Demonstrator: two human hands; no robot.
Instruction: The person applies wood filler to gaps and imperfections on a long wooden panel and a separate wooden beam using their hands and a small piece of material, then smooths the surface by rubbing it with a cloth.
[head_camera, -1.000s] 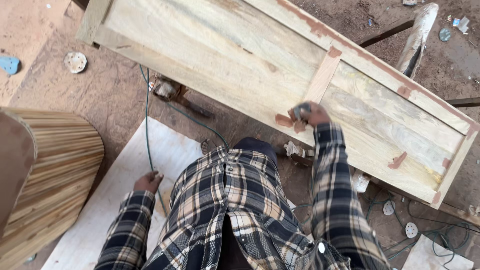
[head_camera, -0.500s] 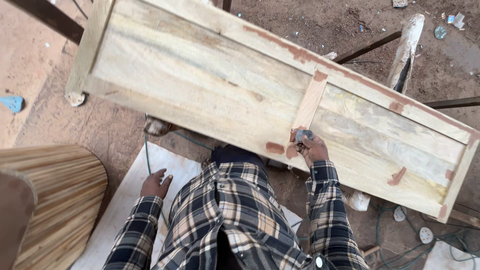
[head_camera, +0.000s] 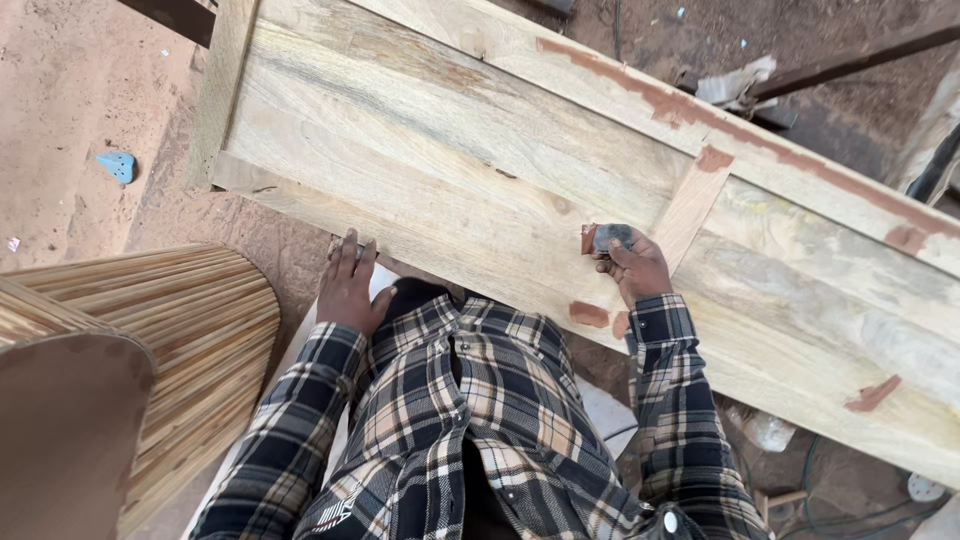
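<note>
A large pale wooden door panel (head_camera: 480, 150) with reddish filler patches lies slanted across the view. My right hand (head_camera: 632, 265) rests on it beside the short cross rail, closed on a small folded piece of sandpaper (head_camera: 606, 237). My left hand (head_camera: 348, 287) lies flat with fingers apart on the panel's near edge, holding nothing. Both arms wear plaid sleeves.
A rounded piece of slatted wood (head_camera: 170, 340) stands at the left. Sandy ground (head_camera: 80, 120) with a small blue scrap (head_camera: 118, 165) lies beyond it. A white board (head_camera: 610, 415) sits under me, and cables and debris (head_camera: 850, 490) lie at the lower right.
My left hand has risen from the white board to the panel's near edge. My right hand stayed near the cross rail with the sandpaper. The view has closed in on the panel.
</note>
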